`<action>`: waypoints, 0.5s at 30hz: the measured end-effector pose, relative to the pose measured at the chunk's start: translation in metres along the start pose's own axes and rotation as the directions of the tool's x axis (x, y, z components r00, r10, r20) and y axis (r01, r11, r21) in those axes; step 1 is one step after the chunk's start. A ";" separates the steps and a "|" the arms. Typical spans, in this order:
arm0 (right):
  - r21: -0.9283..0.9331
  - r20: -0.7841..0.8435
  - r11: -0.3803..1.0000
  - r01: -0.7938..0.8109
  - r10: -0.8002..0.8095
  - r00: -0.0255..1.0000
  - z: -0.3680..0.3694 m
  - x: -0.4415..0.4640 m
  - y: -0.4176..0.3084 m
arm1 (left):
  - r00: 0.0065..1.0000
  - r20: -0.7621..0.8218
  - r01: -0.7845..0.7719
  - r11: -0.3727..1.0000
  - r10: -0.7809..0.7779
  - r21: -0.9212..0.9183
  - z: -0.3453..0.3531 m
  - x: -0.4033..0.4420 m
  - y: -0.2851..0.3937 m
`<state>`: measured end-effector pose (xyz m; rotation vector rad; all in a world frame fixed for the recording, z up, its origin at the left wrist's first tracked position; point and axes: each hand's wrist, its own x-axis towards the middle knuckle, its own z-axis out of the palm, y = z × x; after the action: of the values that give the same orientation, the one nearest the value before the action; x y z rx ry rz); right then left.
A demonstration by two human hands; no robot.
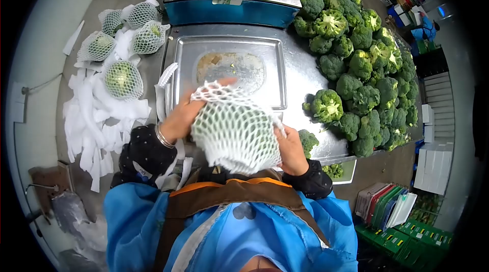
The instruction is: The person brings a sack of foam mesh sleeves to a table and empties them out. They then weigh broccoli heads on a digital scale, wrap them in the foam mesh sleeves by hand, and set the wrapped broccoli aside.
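In front of my chest is a white foam net sleeve (232, 129), stretched wide around a green head of broccoli that shows through its mesh. My left hand (188, 111) has its fingers closed on the sleeve's upper left side, slightly blurred by motion. At the lower right, my right hand (291, 151) grips the sleeve's edge, its fingertips partly hidden by the mesh. Beneath the far side of the sleeve lies a shallow metal tray (280, 76) with a brown wet patch in its middle.
Unwrapped broccoli (361, 94) is heaped on the right of the steel table. On the left, several netted broccoli heads (123, 79) lie on and behind a pile of flat white sleeves (89, 124). A teal, steel-topped box (232, 10) stands at the back.
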<state>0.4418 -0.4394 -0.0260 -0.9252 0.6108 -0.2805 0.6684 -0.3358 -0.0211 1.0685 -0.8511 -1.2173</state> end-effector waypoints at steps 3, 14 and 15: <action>-0.674 0.178 0.661 0.328 -0.286 0.942 0.002 -0.009 -0.018 | 0.963 0.153 0.269 0.784 -0.221 -0.560 0.003 -0.022 -0.036; 0.682 0.503 0.598 -0.422 0.036 0.864 -0.046 0.009 0.065 | 0.960 -0.015 0.085 0.342 -0.279 -0.936 0.023 -0.050 -0.130; 0.607 0.549 0.665 -0.435 0.045 0.835 -0.049 0.007 0.069 | 0.961 0.071 0.136 0.233 -0.266 -0.963 0.022 -0.050 -0.132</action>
<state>0.4160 -0.4349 -0.1072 -0.1073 0.0992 -0.0042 0.5995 -0.2920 -0.1380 0.1525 0.2726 -1.5305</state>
